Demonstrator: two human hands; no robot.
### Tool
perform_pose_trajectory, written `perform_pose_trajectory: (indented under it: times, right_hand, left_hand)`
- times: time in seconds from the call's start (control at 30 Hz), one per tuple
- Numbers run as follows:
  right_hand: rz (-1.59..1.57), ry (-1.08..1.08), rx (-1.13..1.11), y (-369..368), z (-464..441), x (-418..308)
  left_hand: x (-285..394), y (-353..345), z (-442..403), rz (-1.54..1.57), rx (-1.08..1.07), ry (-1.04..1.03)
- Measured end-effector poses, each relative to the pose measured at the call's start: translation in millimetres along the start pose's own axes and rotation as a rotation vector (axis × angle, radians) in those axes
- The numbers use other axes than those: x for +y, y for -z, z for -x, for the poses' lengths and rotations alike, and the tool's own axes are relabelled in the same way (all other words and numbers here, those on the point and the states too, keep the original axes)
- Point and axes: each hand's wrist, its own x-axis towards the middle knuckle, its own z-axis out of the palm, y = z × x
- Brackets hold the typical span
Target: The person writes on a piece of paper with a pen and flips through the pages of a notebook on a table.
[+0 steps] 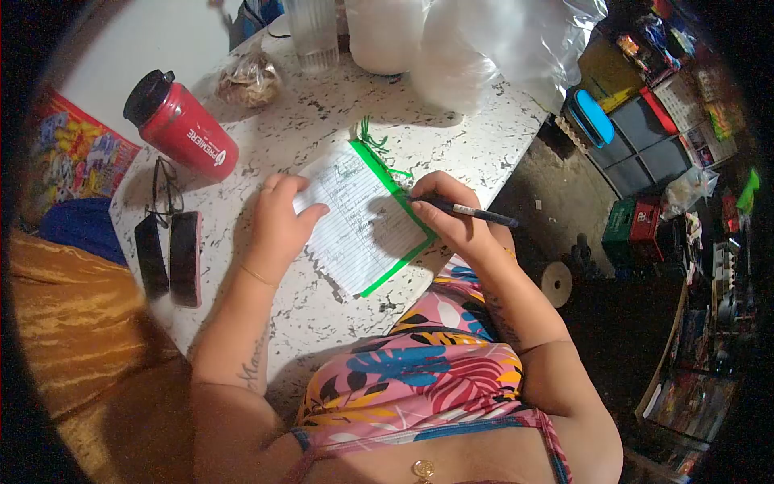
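A lined notebook (343, 234) with a bright green edge lies tilted on the speckled table (242, 323), its page partly covered in handwriting. Green strands (371, 143) stick out at its top corner. My right hand (455, 214) is closed around a dark pen (484, 214) and rests over the notebook's right edge; the pen's writing end is hidden by my fingers. At the page's left edge sits my left hand (282, 214), thumb and fingers apart and holding nothing, with the thumb over the paper.
To the left stand a red tumbler (189, 133), glasses (165, 189) and two phones (185, 258). Along the back are a knotted bag (248, 81), a clear cup (313, 36) and wrapped foam cups (451, 56). Beyond the right table edge are crates (633, 230) and a shelf.
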Motion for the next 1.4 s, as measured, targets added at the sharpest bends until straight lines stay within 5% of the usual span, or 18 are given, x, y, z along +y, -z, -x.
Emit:
perform_pose_trajectory:
  times: [1.4]
  right_hand:
    - [0.128, 0.02, 0.0, -2.8, 0.5, -2.5]
  left_hand:
    - [3.2, 1.4, -0.2, -0.033, -0.02, 0.018]
